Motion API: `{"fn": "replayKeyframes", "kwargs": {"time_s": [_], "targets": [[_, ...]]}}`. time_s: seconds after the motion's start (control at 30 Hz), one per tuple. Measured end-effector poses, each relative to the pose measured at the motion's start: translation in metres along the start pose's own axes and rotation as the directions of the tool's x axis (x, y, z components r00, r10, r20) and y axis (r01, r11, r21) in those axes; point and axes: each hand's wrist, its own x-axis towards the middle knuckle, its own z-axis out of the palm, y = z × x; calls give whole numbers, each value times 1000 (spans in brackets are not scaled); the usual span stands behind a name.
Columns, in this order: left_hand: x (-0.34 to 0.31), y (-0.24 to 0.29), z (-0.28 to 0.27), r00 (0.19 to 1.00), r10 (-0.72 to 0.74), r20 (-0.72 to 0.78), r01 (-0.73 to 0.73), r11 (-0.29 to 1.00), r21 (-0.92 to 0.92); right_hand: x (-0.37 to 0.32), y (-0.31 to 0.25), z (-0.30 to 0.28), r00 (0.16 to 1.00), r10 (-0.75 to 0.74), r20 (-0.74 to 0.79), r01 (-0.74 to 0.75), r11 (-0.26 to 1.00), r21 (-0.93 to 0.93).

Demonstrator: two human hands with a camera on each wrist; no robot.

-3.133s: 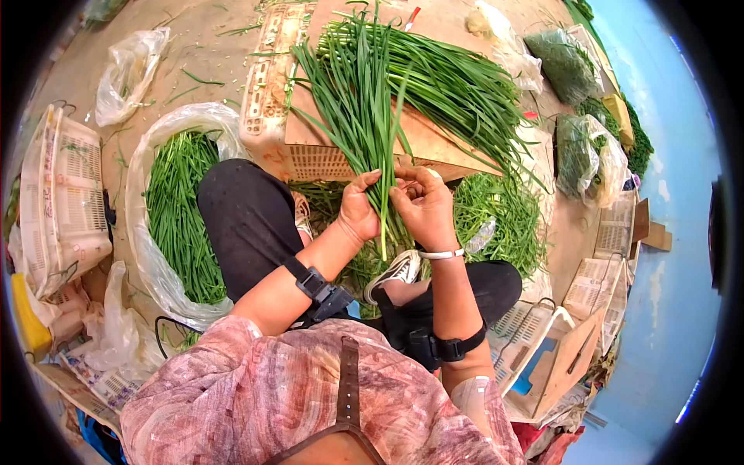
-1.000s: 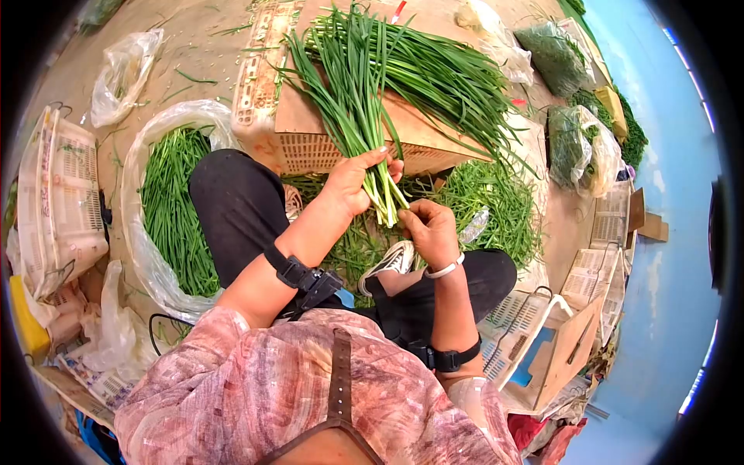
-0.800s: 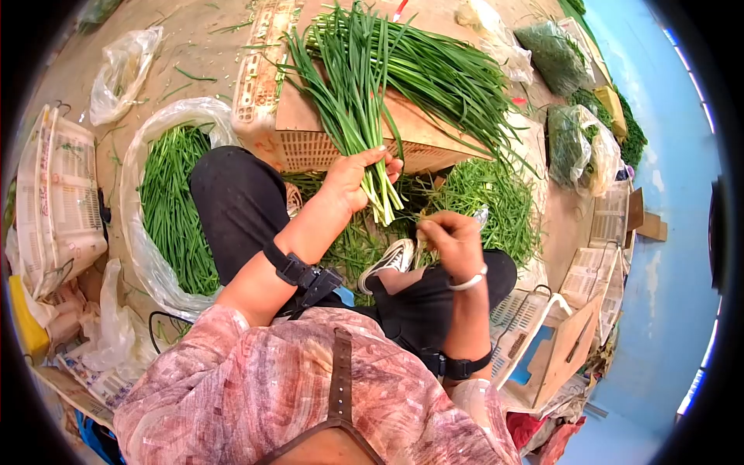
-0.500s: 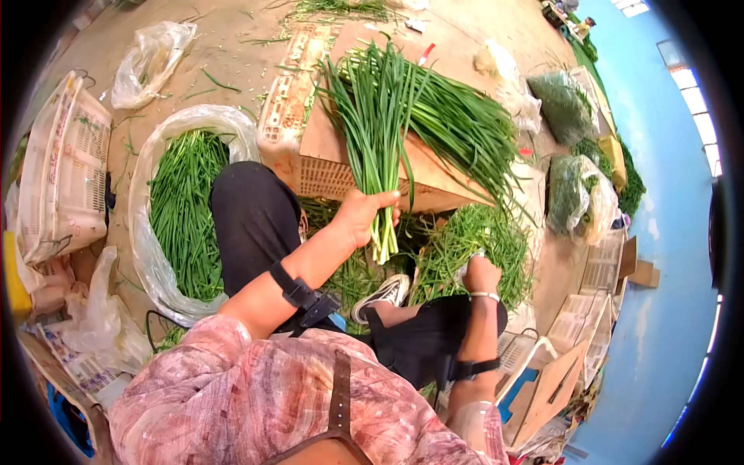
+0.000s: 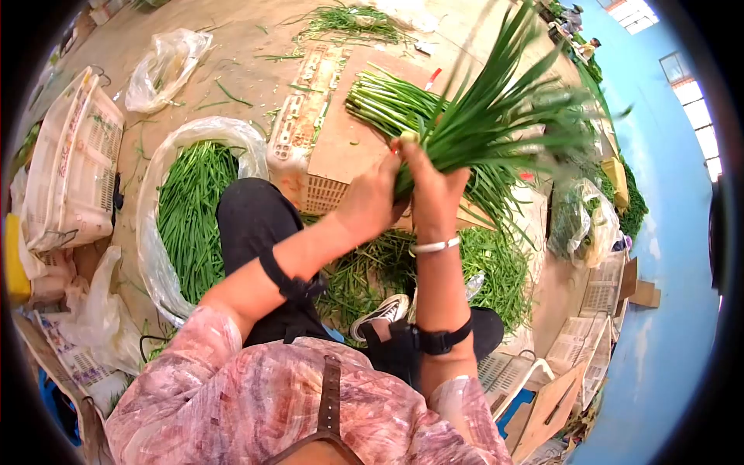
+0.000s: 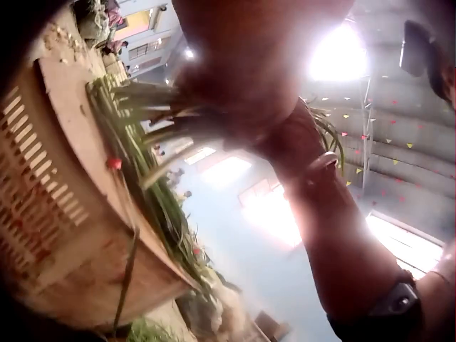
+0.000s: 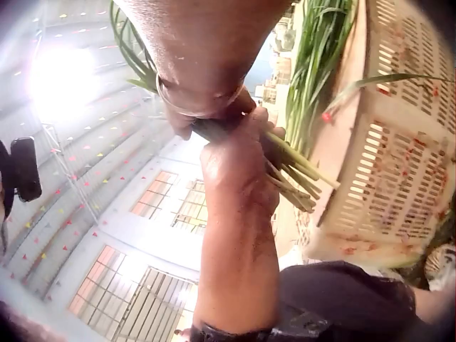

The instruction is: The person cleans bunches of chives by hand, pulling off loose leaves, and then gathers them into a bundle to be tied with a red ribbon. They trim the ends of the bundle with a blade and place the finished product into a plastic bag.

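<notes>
A bunch of green garlic chives point(image 5: 496, 116) is gripped by both hands above the board-topped crate point(image 5: 329, 151). My left hand point(image 5: 372, 194) and right hand point(image 5: 434, 182) meet around the stems, and the leaves fan out up and to the right, blurred at their tips. Pale stem ends point(image 7: 296, 171) stick out past the left hand in the right wrist view. In the left wrist view the hand is dark, with the stem ends point(image 6: 160, 135) beside it. A larger pile of chives point(image 5: 387, 101) lies on the board, partly hidden by the held bunch.
At the left stands a plastic-lined tub point(image 5: 151, 225) full of chives. Loose trimmings point(image 5: 496, 267) cover the floor beneath the crate's right side. Stacked white crates point(image 5: 81, 155) stand far left, filled plastic bags point(image 5: 577, 221) at the right. A red-tipped thing point(image 5: 432, 77) lies on the board.
The right hand left the stem ends, went down right over the trimmings, then came back up to join the left. The bunch has swung upward and to the right.
</notes>
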Motion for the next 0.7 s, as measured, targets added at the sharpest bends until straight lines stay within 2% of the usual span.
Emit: {"fn": "replayKeyframes", "kwargs": {"time_s": [0.07,0.1,0.13,0.17,0.2,0.27,0.3,0.33,0.37,0.4,0.43,0.47,0.5,0.53,0.57,0.6,0.63,0.67,0.7], "targets": [[31,-4,-6,988,149,36,-151,987,58,26,-10,2,993,-104,48,107,992,-67],[48,-2,-16,975,178,133,-191,977,90,38,-6,1,980,-190,60,194,979,-69],[61,-2,-26,976,176,132,-189,978,90,50,1,1,959,-275,73,280,958,-69],[72,-4,-37,971,108,215,-128,988,84,60,16,-2,944,-322,74,327,941,-82],[81,-11,-45,954,39,298,-67,994,84,69,31,-6,918,-384,99,397,887,-234],[100,-35,-47,948,15,317,-41,996,76,75,54,-11,898,-385,212,435,849,-300],[108,-35,-51,927,95,363,-95,995,-19,75,64,-11,943,-258,210,309,915,-260],[112,-34,-54,900,178,399,-143,983,-116,79,72,-12,944,-251,213,302,918,-258],[114,-31,-52,896,160,415,-203,977,60,82,79,-13,947,-269,174,300,935,-191],[120,-27,-47,895,154,418,-196,979,60,83,82,-12,950,-283,130,299,946,-126],[130,-23,-42,884,182,430,-251,962,111,87,80,-14,915,-366,167,401,861,-313],[138,-18,-37,873,212,440,-309,937,161,90,78,-14,945,-312,100,326,929,-176],[144,-10,-37,884,202,422,-304,934,189,91,66,-11,966,-255,33,256,965,-49],[151,-2,-40,864,290,412,-395,897,198,89,47,-8,982,-186,-27,188,979,84],[158,3,-48,868,261,422,-335,935,112,84,25,-8,993,-114,-43,120,978,172],[162,13,-60,869,233,437,-271,962,25,87,18,-17,993,-99,-70,113,965,237],[161,14,-68,894,230,385,-223,973,-63,83,12,-26,996,-70,-56,85,935,344],[161,4,-64,887,252,387,-121,935,-333,78,5,-34,998,-47,-41,60,893,446],[155,-3,-57,847,259,464,-113,941,-319,80,14,-50,998,-57,-3,51,864,501]]}}
